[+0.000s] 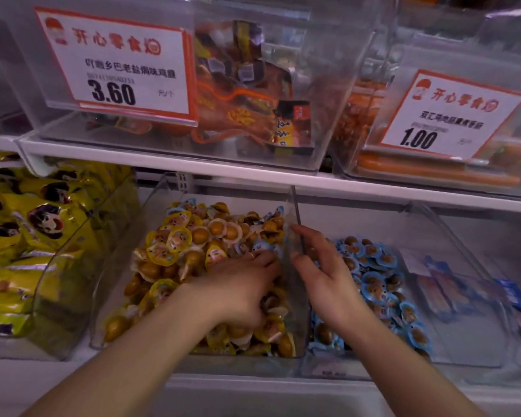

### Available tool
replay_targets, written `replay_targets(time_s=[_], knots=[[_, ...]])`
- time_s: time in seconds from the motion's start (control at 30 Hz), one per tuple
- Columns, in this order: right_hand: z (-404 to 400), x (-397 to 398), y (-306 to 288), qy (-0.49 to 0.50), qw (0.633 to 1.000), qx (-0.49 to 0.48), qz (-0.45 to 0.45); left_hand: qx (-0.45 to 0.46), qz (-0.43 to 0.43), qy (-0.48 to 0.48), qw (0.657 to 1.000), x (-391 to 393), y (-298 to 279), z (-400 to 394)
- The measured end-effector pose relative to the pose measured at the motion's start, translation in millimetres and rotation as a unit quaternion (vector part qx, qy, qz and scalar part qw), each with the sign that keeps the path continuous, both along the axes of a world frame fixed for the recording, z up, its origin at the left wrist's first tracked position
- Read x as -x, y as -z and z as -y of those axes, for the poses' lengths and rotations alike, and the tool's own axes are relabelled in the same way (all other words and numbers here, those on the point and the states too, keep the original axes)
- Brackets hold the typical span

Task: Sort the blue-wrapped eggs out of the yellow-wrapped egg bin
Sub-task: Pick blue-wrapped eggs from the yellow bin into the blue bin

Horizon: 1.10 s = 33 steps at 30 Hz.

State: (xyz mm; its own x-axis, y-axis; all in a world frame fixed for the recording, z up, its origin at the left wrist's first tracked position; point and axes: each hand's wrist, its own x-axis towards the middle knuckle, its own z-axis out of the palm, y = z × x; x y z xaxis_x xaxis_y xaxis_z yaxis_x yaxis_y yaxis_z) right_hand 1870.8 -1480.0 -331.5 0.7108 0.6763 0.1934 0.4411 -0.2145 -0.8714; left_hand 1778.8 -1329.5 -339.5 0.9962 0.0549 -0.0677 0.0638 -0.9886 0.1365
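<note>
Left hand (241,284) lies with fingers spread flat on the yellow-wrapped eggs (175,245) in the clear plastic bin (115,266), fingertips touching a blue-wrapped egg (260,246) at 1 o'clock; right hand (322,275) hangs relaxed and empty over the blue-wrapped egg bin (451,326).

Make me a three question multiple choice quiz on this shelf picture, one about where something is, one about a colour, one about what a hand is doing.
1. Where is the left hand?
A. In the yellow-wrapped egg bin
B. On the upper shelf
C. In the blue-wrapped egg bin

2. What colour borders the 3.60 price sign?
A. Green
B. Orange-red
C. Black

3. What is the right hand doing?
A. Holding a price sign
B. Gripping a sausage
C. Resting with straight fingers at the clear divider

Answers: 1 A, it lies among the yellow wrappers, beside a stray blue-wrapped egg. 2 B, the frame is orange-red. 3 C, its fingers lie straight along the divider, holding nothing.
</note>
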Motion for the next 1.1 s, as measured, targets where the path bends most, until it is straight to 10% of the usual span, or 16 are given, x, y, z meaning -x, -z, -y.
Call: replay_targets(time_s=[0.7,1.1], knots=[[-1,1,-4,-0.005,1.0,0.002,-0.001,0.093,0.122,-0.041,0.987,5,2,-9],[-21,37,-41,0.031,0.988,-0.094,0.114,0.573,0.277,-0.197,0.746,60,-31,-49]])
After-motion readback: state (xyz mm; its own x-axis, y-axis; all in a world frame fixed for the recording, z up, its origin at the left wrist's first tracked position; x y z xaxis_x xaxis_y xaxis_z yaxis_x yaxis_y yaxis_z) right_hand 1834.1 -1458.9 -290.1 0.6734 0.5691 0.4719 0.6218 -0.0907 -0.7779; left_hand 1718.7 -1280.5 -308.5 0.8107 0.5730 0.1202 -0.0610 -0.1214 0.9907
